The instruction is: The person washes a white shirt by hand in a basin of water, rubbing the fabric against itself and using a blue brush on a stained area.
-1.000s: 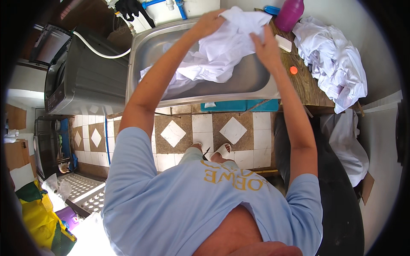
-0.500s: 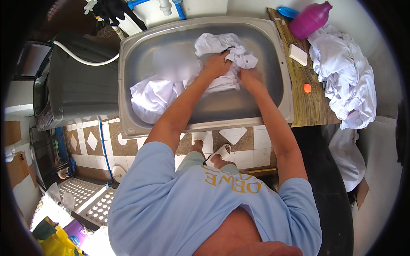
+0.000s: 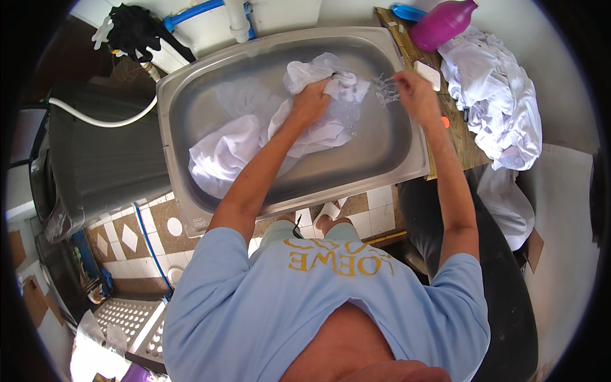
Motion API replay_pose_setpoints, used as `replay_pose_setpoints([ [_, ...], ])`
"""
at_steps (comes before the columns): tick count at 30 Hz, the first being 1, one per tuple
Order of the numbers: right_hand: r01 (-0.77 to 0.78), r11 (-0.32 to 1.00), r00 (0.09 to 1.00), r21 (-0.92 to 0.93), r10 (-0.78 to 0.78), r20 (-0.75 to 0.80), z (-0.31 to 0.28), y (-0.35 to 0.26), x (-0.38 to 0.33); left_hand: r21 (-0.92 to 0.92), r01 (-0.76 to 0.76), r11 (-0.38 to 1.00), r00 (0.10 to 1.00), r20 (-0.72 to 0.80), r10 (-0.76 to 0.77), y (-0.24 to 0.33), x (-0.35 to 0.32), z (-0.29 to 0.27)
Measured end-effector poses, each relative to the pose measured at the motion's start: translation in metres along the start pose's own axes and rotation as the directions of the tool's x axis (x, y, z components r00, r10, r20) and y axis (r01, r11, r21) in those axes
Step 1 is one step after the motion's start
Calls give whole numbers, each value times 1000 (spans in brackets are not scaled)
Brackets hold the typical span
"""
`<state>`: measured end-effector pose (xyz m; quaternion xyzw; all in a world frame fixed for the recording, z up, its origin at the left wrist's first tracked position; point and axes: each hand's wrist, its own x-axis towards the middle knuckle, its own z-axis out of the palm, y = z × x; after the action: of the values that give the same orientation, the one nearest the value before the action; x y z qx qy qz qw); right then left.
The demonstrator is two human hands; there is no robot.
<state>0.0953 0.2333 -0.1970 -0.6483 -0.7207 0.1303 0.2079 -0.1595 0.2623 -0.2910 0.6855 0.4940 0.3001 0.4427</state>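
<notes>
A wet white garment [image 3: 232,149] lies bunched and spread in water in the metal sink [image 3: 293,207]. My left hand [image 3: 310,100] is closed on a fold of it near the middle of the sink. My right hand [image 3: 417,97] is over the sink's right rim, off the garment, its fingers loosely bent and apart with nothing seen in them. Water splashes [image 3: 386,90] beside its fingertips. Just beyond it, partly covered by the hand, a white bar of soap [image 3: 430,76] rests on the wooden board [image 3: 468,141].
A purple bottle [image 3: 443,25], a blue scoop-like item [image 3: 408,11] and an orange cap [image 3: 445,121] are on the board. A pile of white clothes [image 3: 493,95] lies at its right. A white hose [image 3: 105,121] runs by the sink's left rim, beside a dark grey appliance [image 3: 108,146].
My right hand has let go of the garment and moved right, up over the sink's rim by the soap, throwing water. The left hand keeps its grip. The view has shifted slightly.
</notes>
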Motion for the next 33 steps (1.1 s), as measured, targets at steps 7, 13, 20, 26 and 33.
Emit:
replay_pose_setpoints([
  [7,74,905,993,-418,-29,113,-22,91,23,166,98,981,970,-237,-56,24,-32,-17],
  [13,255,904,964,-343,-264,20,-12,113,32,-754,253,607,953,85,-292,-2,-70,7],
  [20,119,918,970,-379,-189,-153,1,115,42,-861,223,457,972,164,-167,21,-84,32],
  [26,46,955,977,292,17,-212,9,72,59,-971,174,167,982,184,50,37,-65,7],
  [33,-51,944,998,325,62,-22,135,-23,54,-975,-218,41,948,-222,-230,4,16,71],
])
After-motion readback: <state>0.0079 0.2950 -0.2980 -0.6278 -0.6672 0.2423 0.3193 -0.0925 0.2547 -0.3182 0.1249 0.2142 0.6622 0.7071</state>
